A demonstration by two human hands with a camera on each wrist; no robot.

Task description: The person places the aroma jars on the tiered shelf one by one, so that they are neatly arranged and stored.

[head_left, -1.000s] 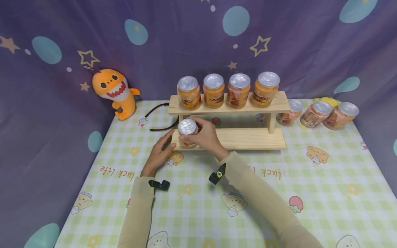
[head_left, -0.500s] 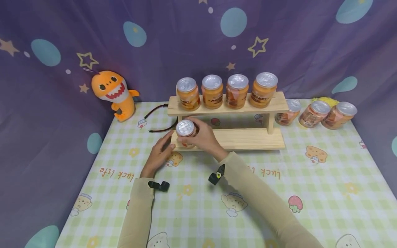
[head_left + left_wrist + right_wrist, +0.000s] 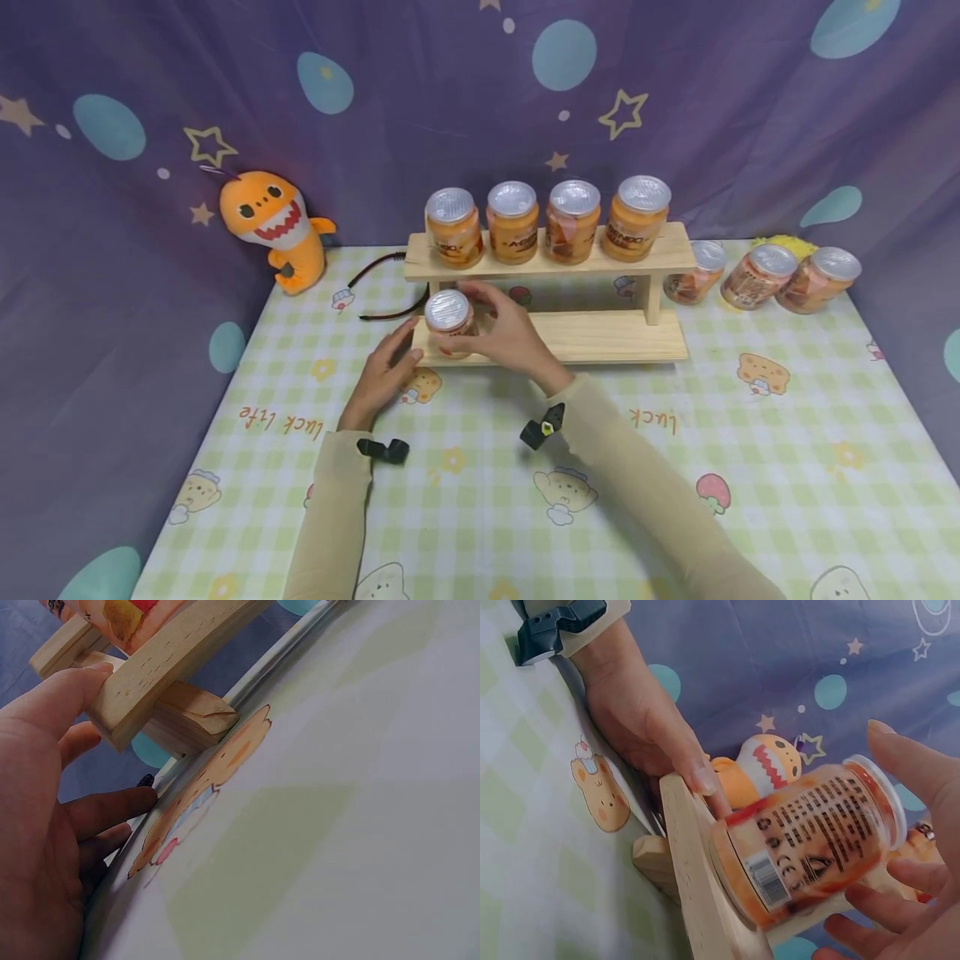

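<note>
An orange jar (image 3: 450, 315) with a silver lid stands upright on the left end of the lower plank (image 3: 607, 333) of a wooden two-tier stand. My right hand (image 3: 512, 335) is curved loosely around the jar's right side, and in the right wrist view a gap shows between the spread fingers and the jar (image 3: 802, 844). My left hand (image 3: 381, 379) is at the plank's left end; in the left wrist view its thumb touches the wood (image 3: 150, 686), with the other fingers extended below. Several similar jars (image 3: 513, 222) line the upper plank (image 3: 540, 265).
Three more jars (image 3: 759, 277) stand on the table right of the stand, with a yellow fuzzy thing (image 3: 787, 245) behind them. An orange shark plush (image 3: 273, 229) leans at the back left. Dark cables (image 3: 390, 315) lie left of the stand, on a checked tablecloth (image 3: 480, 500).
My right hand has loosened from the jar and drawn slightly right, its wrist shifting too. The jar stays at the lower plank's left end. The left hand is nearly still.
</note>
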